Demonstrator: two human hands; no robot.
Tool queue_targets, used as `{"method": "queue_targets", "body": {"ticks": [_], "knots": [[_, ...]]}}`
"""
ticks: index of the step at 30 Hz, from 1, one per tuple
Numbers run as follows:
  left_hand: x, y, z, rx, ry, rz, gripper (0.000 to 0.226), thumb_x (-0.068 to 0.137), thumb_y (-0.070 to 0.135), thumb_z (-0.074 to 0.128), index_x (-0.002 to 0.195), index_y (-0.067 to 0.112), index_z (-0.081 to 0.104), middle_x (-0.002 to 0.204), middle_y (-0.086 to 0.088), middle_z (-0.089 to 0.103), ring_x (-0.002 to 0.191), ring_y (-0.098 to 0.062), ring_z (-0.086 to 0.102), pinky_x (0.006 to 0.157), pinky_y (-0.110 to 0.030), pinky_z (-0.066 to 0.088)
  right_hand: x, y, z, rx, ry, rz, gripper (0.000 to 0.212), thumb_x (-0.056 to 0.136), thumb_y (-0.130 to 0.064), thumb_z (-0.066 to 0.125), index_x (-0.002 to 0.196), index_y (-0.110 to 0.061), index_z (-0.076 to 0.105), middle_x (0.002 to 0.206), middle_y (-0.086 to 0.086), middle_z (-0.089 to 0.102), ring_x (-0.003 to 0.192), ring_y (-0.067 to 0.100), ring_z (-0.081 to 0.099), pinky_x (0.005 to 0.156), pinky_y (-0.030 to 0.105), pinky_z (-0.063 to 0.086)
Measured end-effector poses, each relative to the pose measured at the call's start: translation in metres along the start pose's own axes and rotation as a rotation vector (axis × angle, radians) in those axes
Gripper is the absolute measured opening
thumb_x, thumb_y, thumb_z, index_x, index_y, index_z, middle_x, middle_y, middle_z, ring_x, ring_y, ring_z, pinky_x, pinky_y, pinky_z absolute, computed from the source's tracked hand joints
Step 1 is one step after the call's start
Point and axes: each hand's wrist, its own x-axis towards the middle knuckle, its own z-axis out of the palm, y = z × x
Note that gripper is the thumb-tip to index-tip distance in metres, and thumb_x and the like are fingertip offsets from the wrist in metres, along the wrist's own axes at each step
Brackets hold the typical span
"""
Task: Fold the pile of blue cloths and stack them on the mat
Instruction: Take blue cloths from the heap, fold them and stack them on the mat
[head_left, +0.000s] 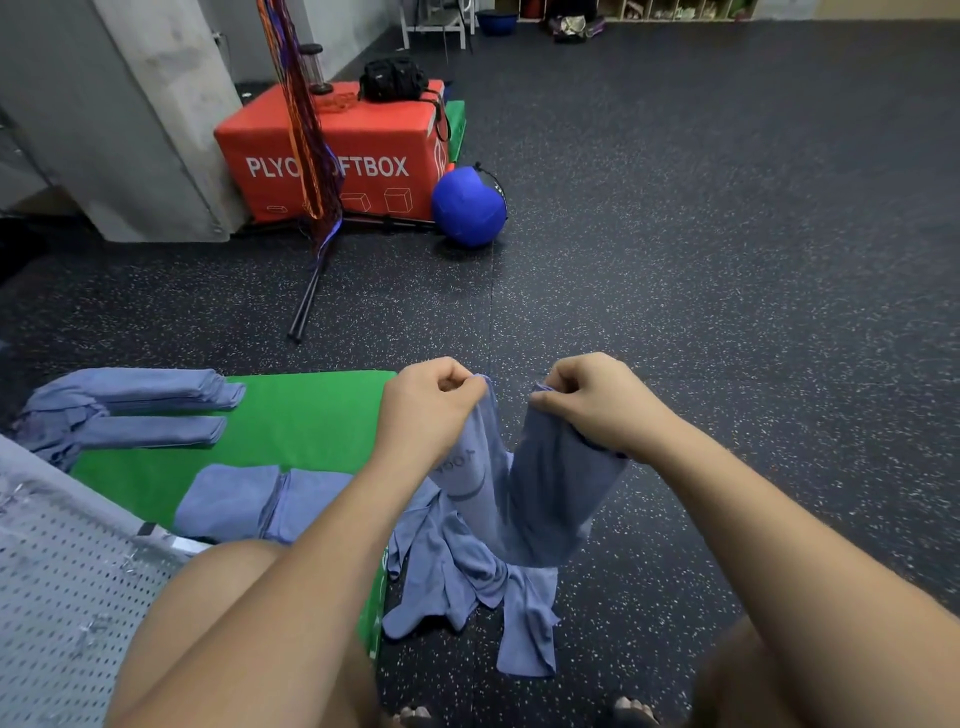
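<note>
I hold one blue cloth (524, 488) up in front of me by its top corners. My left hand (431, 410) pinches the left corner and my right hand (597, 400) pinches the right one. The cloth hangs down between them in a sagging fold. Below it a loose pile of blue cloths (467, 587) lies on the floor at the right edge of the green mat (306, 421). Folded blue cloths (260, 501) lie on the near part of the mat. More folded cloths (156, 400) are stacked at its far left corner.
A perforated grey bench (62, 582) is at my lower left, my bare knees below. On the speckled black floor stand a red plyo box (358, 150), a blue ball (467, 208) and hanging bands with black poles (311, 291).
</note>
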Motion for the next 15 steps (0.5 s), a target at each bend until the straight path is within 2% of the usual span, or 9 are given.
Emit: {"method": "queue_targets", "body": {"ticks": [5, 8, 10, 12, 15], "knots": [[-0.002, 0.003, 0.005, -0.029, -0.019, 0.047, 0.020, 0.088, 0.036, 0.081, 0.073, 0.024, 0.076, 0.061, 0.016, 0.068, 0.056, 0.002, 0.053, 0.060, -0.025, 0.043, -0.004, -0.011, 0.020, 0.196, 0.090, 0.031, 0.029, 0.088, -0.036, 0.080, 0.071, -0.016, 0.068, 0.055, -0.010, 0.059, 0.057, 0.007, 0.052, 0.059, 0.031, 0.044], [-0.004, 0.004, 0.009, -0.038, -0.026, 0.064, 0.016, 0.087, 0.036, 0.084, 0.076, 0.025, 0.079, 0.065, 0.012, 0.073, 0.058, 0.000, 0.060, 0.062, -0.025, 0.047, -0.008, -0.021, 0.027, 0.252, 0.087, 0.045, 0.026, 0.089, -0.034, 0.077, 0.072, -0.016, 0.069, 0.055, -0.007, 0.064, 0.052, 0.009, 0.060, 0.059, 0.032, 0.052], [-0.006, 0.004, 0.010, -0.059, -0.026, 0.064, 0.015, 0.087, 0.034, 0.084, 0.076, 0.025, 0.078, 0.066, 0.011, 0.074, 0.056, -0.003, 0.061, 0.064, -0.029, 0.054, -0.009, -0.026, 0.029, 0.293, 0.094, 0.068, 0.023, 0.092, -0.029, 0.075, 0.074, -0.015, 0.070, 0.056, -0.004, 0.067, 0.047, 0.009, 0.063, 0.054, 0.026, 0.050], [-0.006, 0.003, 0.010, -0.072, -0.038, 0.057, 0.014, 0.087, 0.034, 0.081, 0.077, 0.026, 0.078, 0.067, 0.011, 0.074, 0.057, -0.007, 0.065, 0.066, -0.039, 0.063, -0.010, -0.029, 0.031, 0.348, 0.104, 0.095, 0.020, 0.093, -0.024, 0.073, 0.076, -0.013, 0.071, 0.056, -0.003, 0.068, 0.045, 0.010, 0.064, 0.052, 0.023, 0.049], [-0.007, 0.004, 0.009, -0.056, -0.073, 0.069, 0.008, 0.087, 0.033, 0.079, 0.080, 0.030, 0.079, 0.071, 0.014, 0.076, 0.066, -0.007, 0.072, 0.070, -0.043, 0.065, -0.009, -0.029, 0.033, 0.495, 0.098, 0.133, 0.018, 0.093, -0.015, 0.068, 0.078, -0.010, 0.075, 0.062, 0.004, 0.072, 0.049, 0.014, 0.066, 0.056, 0.036, 0.060]]}}
